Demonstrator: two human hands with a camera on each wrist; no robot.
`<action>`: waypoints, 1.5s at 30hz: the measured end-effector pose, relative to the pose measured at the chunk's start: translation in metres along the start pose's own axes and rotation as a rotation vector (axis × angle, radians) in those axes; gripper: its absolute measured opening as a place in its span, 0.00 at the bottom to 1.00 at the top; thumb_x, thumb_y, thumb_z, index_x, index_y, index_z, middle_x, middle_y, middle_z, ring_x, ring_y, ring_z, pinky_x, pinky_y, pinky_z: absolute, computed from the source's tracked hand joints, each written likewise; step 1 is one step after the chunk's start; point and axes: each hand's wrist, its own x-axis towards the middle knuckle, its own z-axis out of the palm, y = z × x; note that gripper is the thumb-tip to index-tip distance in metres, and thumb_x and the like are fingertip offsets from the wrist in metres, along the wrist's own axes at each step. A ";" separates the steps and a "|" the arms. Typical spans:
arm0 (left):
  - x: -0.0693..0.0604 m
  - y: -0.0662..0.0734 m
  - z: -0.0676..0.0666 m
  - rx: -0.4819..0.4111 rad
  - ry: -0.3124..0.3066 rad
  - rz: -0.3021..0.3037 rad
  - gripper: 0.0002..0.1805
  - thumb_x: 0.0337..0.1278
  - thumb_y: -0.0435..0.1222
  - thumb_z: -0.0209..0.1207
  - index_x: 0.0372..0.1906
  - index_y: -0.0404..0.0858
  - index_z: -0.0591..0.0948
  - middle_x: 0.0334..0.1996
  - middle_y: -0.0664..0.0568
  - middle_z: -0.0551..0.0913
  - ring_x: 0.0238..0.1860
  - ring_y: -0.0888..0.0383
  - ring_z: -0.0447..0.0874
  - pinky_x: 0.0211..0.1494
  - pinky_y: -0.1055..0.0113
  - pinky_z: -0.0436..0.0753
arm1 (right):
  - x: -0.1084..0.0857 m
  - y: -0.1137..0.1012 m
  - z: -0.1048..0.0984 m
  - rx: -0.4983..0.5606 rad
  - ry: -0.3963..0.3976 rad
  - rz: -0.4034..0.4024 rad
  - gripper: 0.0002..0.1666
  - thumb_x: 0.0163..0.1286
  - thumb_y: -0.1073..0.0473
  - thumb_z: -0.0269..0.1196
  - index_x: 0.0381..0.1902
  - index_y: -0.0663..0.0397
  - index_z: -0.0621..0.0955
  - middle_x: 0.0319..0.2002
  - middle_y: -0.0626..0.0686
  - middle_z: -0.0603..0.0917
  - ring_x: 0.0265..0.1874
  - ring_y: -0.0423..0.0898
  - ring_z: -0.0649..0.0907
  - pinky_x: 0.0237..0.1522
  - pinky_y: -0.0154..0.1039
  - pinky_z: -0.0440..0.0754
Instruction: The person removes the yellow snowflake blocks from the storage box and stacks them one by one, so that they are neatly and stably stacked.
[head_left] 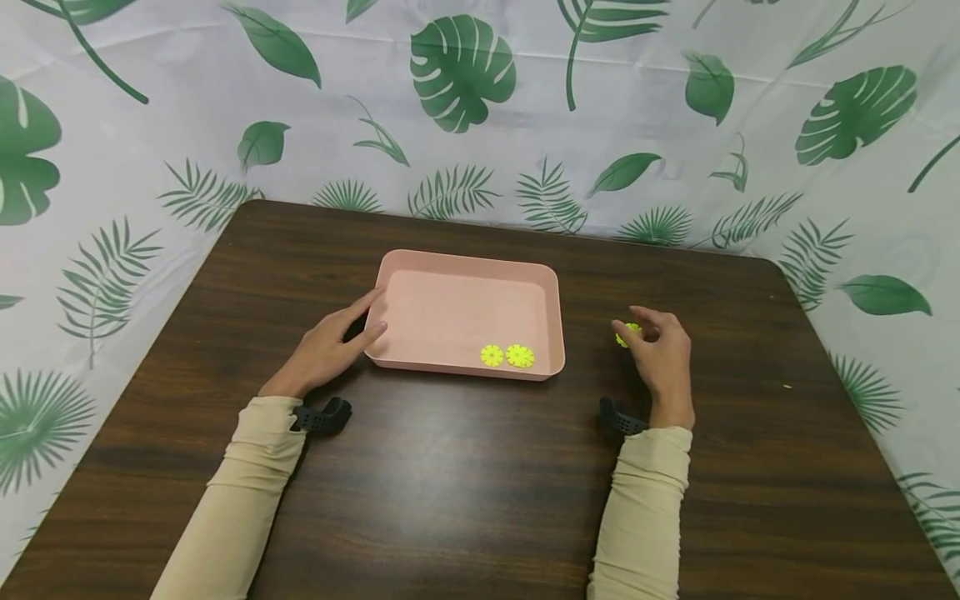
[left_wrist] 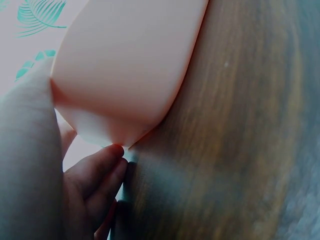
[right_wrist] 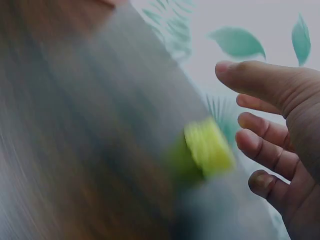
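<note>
A pink tray (head_left: 465, 312) lies on the dark table, with two yellow-green notched discs (head_left: 491, 356) (head_left: 520, 356) inside at its near right. My left hand (head_left: 318, 350) grips the tray's left side, thumb over the rim; the left wrist view shows fingertips (left_wrist: 117, 150) against the outer wall of the tray (left_wrist: 130, 55). Right of the tray, my right hand (head_left: 663, 358) is at another yellow-green disc (head_left: 624, 337), partly covered by the thumb in the head view. In the right wrist view, my right hand (right_wrist: 285, 125) has thumb and fingers spread, apart from the blurred yellow-green piece (right_wrist: 210, 147).
The dark wooden table (head_left: 442, 500) extends around the tray. A white cloth with green leaves (head_left: 465, 75) hangs behind the table and shows at both sides. A small pale speck (head_left: 787, 386) lies on the tabletop at the right.
</note>
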 end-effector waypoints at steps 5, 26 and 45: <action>0.000 -0.001 0.000 0.004 0.000 0.008 0.38 0.78 0.59 0.49 0.84 0.62 0.49 0.82 0.48 0.55 0.80 0.39 0.54 0.75 0.30 0.55 | 0.007 -0.033 0.023 0.050 -0.028 -0.118 0.24 0.70 0.57 0.72 0.59 0.65 0.84 0.50 0.65 0.81 0.37 0.51 0.80 0.40 0.36 0.75; 0.001 -0.001 -0.002 -0.002 -0.007 -0.009 0.39 0.77 0.61 0.48 0.84 0.63 0.49 0.82 0.49 0.54 0.80 0.39 0.53 0.75 0.30 0.55 | -0.004 -0.123 0.065 -0.138 -0.773 -0.130 0.15 0.69 0.64 0.69 0.51 0.64 0.83 0.43 0.60 0.82 0.42 0.55 0.80 0.48 0.48 0.84; 0.000 0.000 -0.001 0.000 -0.006 -0.009 0.39 0.77 0.60 0.48 0.84 0.62 0.49 0.82 0.49 0.55 0.80 0.39 0.54 0.75 0.30 0.56 | -0.005 -0.123 0.079 -0.148 -0.776 -0.206 0.22 0.63 0.67 0.75 0.55 0.66 0.86 0.44 0.60 0.85 0.44 0.55 0.82 0.52 0.49 0.84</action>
